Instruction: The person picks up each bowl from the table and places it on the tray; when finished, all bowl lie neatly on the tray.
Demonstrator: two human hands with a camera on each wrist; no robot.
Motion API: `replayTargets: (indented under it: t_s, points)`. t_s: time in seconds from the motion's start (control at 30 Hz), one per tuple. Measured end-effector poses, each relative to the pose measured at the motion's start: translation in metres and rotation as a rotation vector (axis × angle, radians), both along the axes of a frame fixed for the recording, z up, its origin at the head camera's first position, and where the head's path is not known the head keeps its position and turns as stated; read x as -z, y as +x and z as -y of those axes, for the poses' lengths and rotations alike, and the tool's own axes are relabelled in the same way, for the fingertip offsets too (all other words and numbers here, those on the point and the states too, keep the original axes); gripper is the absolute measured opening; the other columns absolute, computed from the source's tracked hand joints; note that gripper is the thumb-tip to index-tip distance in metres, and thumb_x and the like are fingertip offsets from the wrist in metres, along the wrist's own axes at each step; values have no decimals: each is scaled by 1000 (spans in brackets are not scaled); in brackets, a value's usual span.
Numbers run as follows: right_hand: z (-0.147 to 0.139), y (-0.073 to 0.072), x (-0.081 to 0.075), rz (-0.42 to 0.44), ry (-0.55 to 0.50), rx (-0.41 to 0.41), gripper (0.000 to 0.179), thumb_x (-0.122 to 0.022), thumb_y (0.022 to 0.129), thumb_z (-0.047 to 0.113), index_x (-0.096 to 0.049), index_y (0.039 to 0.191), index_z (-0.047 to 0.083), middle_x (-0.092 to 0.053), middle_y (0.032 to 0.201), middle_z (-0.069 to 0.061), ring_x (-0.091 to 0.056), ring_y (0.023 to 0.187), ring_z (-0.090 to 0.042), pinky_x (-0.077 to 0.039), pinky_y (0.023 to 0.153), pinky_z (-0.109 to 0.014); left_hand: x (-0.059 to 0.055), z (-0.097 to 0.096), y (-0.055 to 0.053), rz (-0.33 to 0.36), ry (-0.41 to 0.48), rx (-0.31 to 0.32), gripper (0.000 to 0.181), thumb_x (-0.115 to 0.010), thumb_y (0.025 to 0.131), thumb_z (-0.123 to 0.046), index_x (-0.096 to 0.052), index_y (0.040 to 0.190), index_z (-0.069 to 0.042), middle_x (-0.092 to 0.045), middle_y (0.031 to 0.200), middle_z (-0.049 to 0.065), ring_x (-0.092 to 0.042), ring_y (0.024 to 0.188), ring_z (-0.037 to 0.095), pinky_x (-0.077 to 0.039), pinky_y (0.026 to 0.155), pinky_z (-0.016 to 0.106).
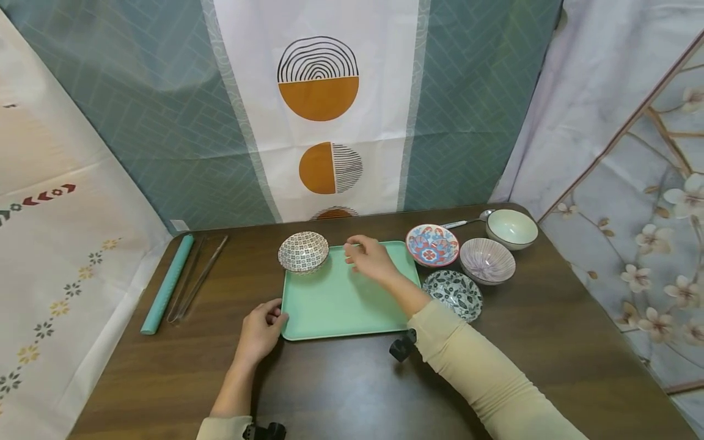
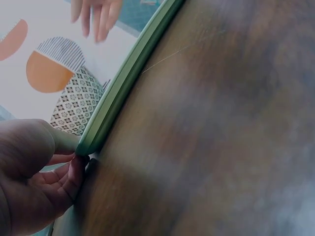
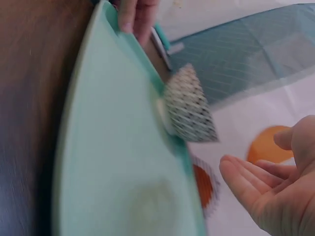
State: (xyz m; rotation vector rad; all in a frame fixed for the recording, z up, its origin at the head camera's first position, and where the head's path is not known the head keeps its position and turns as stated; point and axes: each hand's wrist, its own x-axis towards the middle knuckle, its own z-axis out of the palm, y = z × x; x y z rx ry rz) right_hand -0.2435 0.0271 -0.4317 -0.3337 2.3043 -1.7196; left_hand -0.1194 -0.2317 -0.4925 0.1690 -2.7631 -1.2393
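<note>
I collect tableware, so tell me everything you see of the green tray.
The green tray is pale mint, rectangular, with rounded corners and a low raised rim; its smooth surface looks like plastic. It seems flat on the dark wooden table. The left hand pinches its rim near the front left corner, and a patterned bowl stands at the far left one. The right hand is above it, not touching.
</note>
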Motion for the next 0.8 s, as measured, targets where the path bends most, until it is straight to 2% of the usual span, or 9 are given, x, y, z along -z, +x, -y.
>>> replayTargets:
  t_s: [0.13, 0.3, 0.5, 0.63, 0.7, 0.8]
  points:
    - [-30, 3, -16, -78, 55, 35, 44, -55, 106, 29, -52, 143, 4, -66, 125, -18, -69, 108, -31, -59, 85, -39, -2, 2, 1, 8, -1, 2, 33, -71, 93, -3, -66, 124, 8, -64, 95, 11, -61, 86, 23, -51, 71, 29]
    - [-72, 4, -31, -133, 87, 77, 46, -54, 106, 28, -50, 144, 2, -65, 126, -21, -67, 109, -33, -58, 88, -40, -3, 4, 1, 22, -1, 6, 33, -70, 94, -4, -66, 125, 7, -64, 96, 11, -60, 86, 22, -50, 71, 28]
    - [-122, 1, -40, -203, 180, 181, 51, -54, 105, 36, -51, 144, 3, -68, 122, -21, -68, 106, -37, -56, 88, -46, -5, 4, 0, 26, -9, 15, 34, -70, 94, -4, -65, 126, 7, -64, 96, 11, -59, 86, 23, -51, 71, 29]
    - [-156, -3, -43, -223, 195, 238, 55, -53, 106, 36, -47, 146, -1, -66, 125, -25, -67, 108, -42, -57, 89, -48, -5, 3, -1, 26, -15, 21, 34, -70, 95, -5, -65, 126, 7, -64, 97, 11, -60, 86, 23, -51, 71, 30]
    - [-173, -4, -44, -238, 219, 271, 56, -53, 106, 36, -47, 146, -2, -66, 125, -26, -67, 107, -43, -58, 86, -43, -5, 3, -1, 25, -18, 22, 34, -70, 94, -5, -65, 126, 7, -64, 96, 11, -60, 86, 23, -51, 72, 31]
    - [-196, -5, -45, -272, 272, 329, 55, -52, 106, 37, -49, 143, -4, -67, 121, -27, -68, 104, -43, -57, 77, -26, -4, 3, -1, 25, -22, 21, 34, -70, 94, -5, -66, 125, 7, -64, 96, 11, -60, 86, 23, -51, 72, 31]
